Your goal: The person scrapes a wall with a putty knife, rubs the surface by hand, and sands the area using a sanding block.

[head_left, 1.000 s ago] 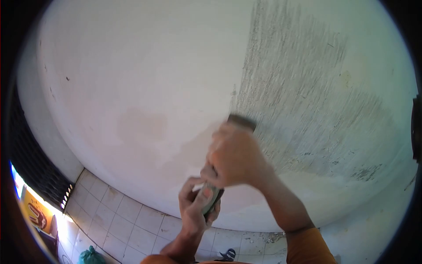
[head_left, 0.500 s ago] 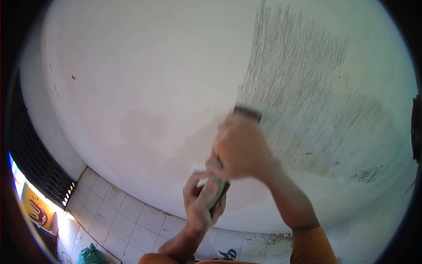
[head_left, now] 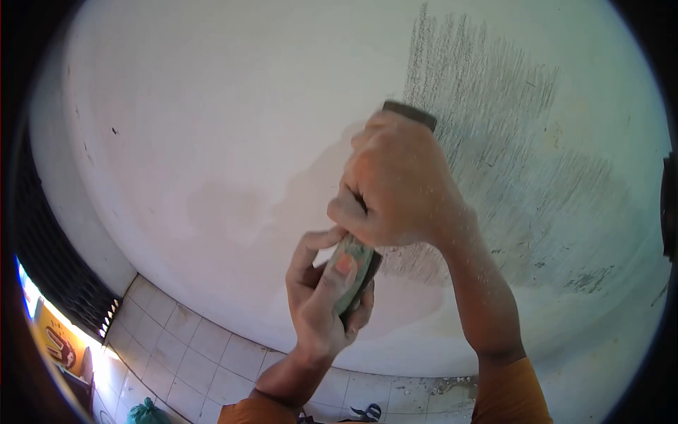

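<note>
Both my hands hold one long block-like tool (head_left: 357, 249) against the white wall (head_left: 233, 106). Its top is grey-green, its underside dark, and a dark end sticks out above my knuckles; its exact kind does not show. My right hand (head_left: 402, 180) is closed over the upper part and hides much of it. Lower down, my left hand (head_left: 321, 290) grips the near end, thumb on top and fingers round the side. Beside the tool, a patch of dark streaks and scratches (head_left: 487, 99) covers the wall to the right.
Pale floor tiles (head_left: 205, 350) run along the foot of the wall, with crumbs of debris (head_left: 441, 385) at the lower right. A dark folding grille (head_left: 60, 254) stands at the left. A green plastic bag (head_left: 146, 412) and a sandal (head_left: 369, 411) are at the bottom.
Both hands and the tool have moved up the wall, slightly to the right. The tool's dark end now sits higher, over the streaked patch's left edge. Both grips stay closed.
</note>
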Demonstrator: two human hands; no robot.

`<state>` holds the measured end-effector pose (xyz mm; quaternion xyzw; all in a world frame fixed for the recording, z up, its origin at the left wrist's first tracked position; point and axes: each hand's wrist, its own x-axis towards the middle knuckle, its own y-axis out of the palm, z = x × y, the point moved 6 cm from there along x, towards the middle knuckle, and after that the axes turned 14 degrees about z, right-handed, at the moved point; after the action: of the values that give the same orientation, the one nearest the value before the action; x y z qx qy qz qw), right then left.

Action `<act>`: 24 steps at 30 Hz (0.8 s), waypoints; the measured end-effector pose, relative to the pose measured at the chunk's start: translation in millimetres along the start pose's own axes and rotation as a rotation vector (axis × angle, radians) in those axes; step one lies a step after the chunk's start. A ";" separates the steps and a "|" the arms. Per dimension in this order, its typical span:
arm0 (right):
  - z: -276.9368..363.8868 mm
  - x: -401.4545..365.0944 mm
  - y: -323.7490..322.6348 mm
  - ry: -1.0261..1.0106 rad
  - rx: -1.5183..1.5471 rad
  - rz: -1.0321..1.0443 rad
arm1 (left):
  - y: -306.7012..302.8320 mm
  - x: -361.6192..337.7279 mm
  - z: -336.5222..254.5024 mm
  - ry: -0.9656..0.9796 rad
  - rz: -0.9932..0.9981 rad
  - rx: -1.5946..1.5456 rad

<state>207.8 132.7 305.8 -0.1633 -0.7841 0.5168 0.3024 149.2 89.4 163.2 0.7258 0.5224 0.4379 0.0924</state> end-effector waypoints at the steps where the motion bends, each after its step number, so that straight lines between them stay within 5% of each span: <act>1: 5.7 -9.0 6.9 -0.137 -0.032 -0.241 | -3.5 -9.4 7.3 -0.007 -0.028 -0.005; 4: 16.6 -19.0 41.8 -0.182 0.068 -0.049 | -3.3 -21.5 16.1 -0.050 -0.064 -0.035; 5: 13.8 -19.5 27.5 -0.215 0.014 -0.233 | -0.9 -17.0 10.4 -0.045 -0.049 -0.039; 8: 0.0 2.6 -8.4 0.019 -0.037 0.001 | 7.2 -0.7 -5.8 -0.041 -0.019 -0.060; 9: 3.1 -6.1 -3.8 -0.108 -0.067 -0.247 | 3.0 -4.7 0.7 -0.053 -0.039 -0.058; 13: 10.9 -19.3 30.6 -0.256 0.035 -0.168 | 6.0 -13.9 8.0 -0.070 -0.042 -0.009; 16: -7.3 1.4 -19.0 -0.023 -0.028 -0.114 | 17.0 2.1 -10.8 -0.075 -0.004 -0.027; 20: 7.9 -18.9 25.0 -0.145 -0.015 -0.110 | 5.9 -10.8 5.5 -0.098 -0.018 -0.051; 24: 7.7 -8.0 -7.1 -0.096 0.119 0.068 | 25.9 -15.9 -21.1 -0.059 0.084 -0.123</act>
<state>209.3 119.7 307.6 -0.1467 -0.7596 0.5797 0.2557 150.2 57.9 182.6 0.7525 0.4608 0.4511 0.1337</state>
